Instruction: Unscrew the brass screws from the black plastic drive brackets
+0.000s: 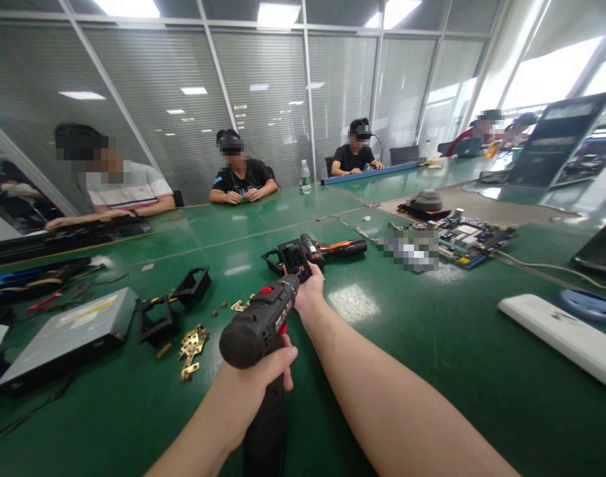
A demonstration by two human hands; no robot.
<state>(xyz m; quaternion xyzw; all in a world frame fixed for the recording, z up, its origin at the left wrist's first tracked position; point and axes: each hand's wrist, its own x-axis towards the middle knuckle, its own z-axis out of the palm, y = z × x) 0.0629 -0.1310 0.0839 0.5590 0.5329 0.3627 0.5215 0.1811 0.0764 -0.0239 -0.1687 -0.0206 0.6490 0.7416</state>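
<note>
My left hand (263, 381) grips a black cordless drill (255, 328) with red switches, its chuck pointing away from me. At the tip of the drill, my right hand (310, 288) holds a black plastic frame (293, 258); small details inside it are hard to make out. Just behind lies a second drill (340, 249), black and orange. Two more black frames (192, 285) sit on the green table to the left. Brass-coloured metal pieces (192, 344) are piled nearer me, with a few smaller ones close to the drill body.
A silver disc drive (74, 334) and cables lie at left. A circuit board (469, 238), a white bar-shaped object (561, 338) and a computer case (558, 142) are at right. Several people sit across the table (382, 397), near a bottle (305, 177).
</note>
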